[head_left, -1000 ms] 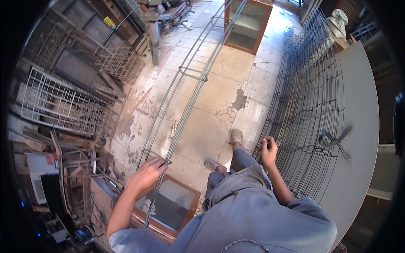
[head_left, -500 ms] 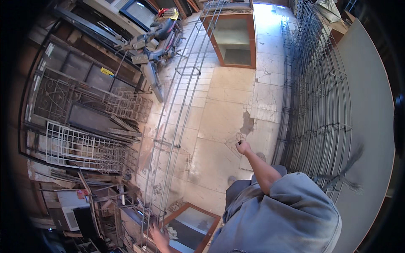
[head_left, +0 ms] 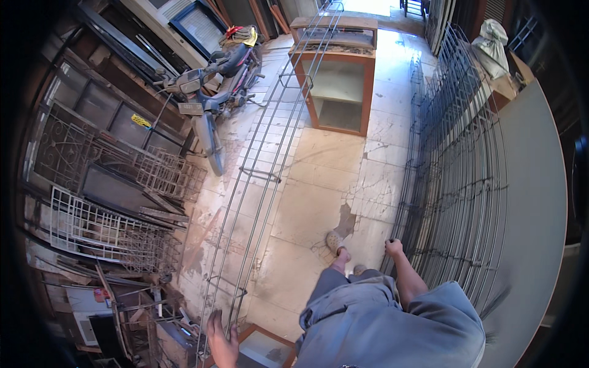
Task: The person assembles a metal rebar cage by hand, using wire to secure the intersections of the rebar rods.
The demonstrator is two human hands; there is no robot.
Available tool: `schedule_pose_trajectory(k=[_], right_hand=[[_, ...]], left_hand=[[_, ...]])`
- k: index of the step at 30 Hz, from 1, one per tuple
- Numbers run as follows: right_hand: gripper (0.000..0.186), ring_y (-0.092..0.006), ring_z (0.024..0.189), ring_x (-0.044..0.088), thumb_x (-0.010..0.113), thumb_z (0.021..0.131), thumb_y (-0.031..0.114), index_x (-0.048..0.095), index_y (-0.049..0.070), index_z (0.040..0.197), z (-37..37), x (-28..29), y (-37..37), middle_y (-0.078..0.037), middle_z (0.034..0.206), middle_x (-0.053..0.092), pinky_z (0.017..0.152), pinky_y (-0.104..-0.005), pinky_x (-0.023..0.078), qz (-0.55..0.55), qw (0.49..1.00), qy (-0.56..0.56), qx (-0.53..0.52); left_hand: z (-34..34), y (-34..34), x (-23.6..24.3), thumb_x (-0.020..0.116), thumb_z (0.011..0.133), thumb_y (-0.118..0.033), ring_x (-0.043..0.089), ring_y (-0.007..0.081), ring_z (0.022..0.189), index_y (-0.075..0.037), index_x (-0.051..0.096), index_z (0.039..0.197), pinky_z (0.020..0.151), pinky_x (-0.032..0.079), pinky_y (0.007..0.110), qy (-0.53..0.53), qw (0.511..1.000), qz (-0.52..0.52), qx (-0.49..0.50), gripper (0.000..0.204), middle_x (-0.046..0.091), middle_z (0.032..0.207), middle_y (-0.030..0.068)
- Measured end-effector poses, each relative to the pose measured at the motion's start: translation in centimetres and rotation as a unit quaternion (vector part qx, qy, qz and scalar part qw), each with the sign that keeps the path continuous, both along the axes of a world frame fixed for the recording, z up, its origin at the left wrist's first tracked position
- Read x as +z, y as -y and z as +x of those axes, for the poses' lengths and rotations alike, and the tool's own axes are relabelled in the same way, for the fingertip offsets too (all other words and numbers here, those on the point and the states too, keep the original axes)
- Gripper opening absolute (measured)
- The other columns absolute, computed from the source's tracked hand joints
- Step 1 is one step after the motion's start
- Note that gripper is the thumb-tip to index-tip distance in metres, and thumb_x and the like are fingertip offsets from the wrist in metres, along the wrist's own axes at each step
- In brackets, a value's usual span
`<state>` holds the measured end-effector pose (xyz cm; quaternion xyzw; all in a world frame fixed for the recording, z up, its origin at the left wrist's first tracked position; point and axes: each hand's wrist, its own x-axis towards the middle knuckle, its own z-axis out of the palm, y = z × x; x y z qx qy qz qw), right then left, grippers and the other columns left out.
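**Long rebar cage, one hand on each side**

We've got our left hand (head_left: 222,334) wrapped around the near end of the long rebar cage (head_left: 257,178), fingers curled on a bar, probably because the thing is too long to steady anywhere else. The cage runs along the floor away from us, its far end by the wooden cabinet (head_left: 337,92). Right of the cage, our right hand (head_left: 393,248) looks closed on a rod of the stacked steel grids (head_left: 454,184), likely for balance. Motorbike (head_left: 211,92) is parked left of the cage.

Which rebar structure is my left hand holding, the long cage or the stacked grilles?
The long rebar cage running up the floor's middle: left hand grips its near end. The stacked grilles stand by your right hand.
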<state>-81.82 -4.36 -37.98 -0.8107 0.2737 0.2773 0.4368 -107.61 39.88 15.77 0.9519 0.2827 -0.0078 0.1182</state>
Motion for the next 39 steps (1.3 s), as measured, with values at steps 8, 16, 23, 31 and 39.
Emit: schedule_pose_trajectory(k=[8,16,23,31,39], right_hand=[[0.028,-0.021,0.07,0.066,0.059,0.091,0.023,0.064,-0.003,0.098,17.6,12.9,4.5,-0.014,0.076,0.066,0.065,-0.0357,0.051,-0.13,0.961,0.244,-0.003],[0.026,-0.0334,0.089,0.068,0.061,0.091,0.022,0.064,-0.001,0.104,47.5,25.1,-3.8,-0.022,0.099,0.067,0.08,-0.0405,0.053,-0.052,0.904,0.38,0.186],[0.028,-0.0331,0.087,0.067,0.062,0.088,0.021,0.06,0.006,0.111,73.8,23.9,-13.0,-0.019,0.102,0.064,0.079,-0.0437,0.054,-0.038,0.851,0.454,0.262],[0.032,-0.0416,0.094,0.066,0.04,0.097,0.025,0.059,0.004,0.114,94.3,26.3,-22.0,-0.021,0.102,0.068,0.081,-0.0495,0.052,-0.265,0.815,0.372,0.356],[0.032,-0.0414,0.09,0.066,0.044,0.096,0.03,0.067,0.007,0.101,96.2,25.3,-21.8,-0.023,0.093,0.069,0.079,-0.0507,0.052,-0.281,0.77,0.39,0.42]], left_hand=[[24.0,1.6,-2.7,0.072,0.082,-0.019,0.042,0.0396,0.129,-0.005,0.044,0.14,0.106,0.037,0.048,0.046,0.973,-0.117,-0.196,0.066,0.041,0.142,0.0198],[38.6,8.0,-3.6,0.072,0.084,-0.036,0.037,0.0386,0.135,-0.008,0.045,0.142,0.11,0.031,0.05,0.047,0.963,-0.109,-0.242,0.07,0.037,0.147,0.0202],[46.2,14.2,-5.0,0.076,0.079,-0.031,0.055,0.0338,0.117,-0.004,0.062,0.12,0.103,0.038,0.049,0.019,0.99,-0.116,-0.072,0.051,0.066,0.109,0.016],[50.5,21.8,-0.5,0.082,0.073,-0.028,0.054,0.0355,0.118,-0.005,0.061,0.121,0.106,0.035,0.052,0.027,0.966,0.029,0.257,0.058,0.058,0.124,0.0178],[52.2,26.7,-0.8,0.083,0.068,-0.048,0.033,0.0437,0.137,-0.006,0.034,0.147,0.111,0.031,0.052,0.026,0.915,0.069,0.397,0.102,0.031,0.15,0.0251]])
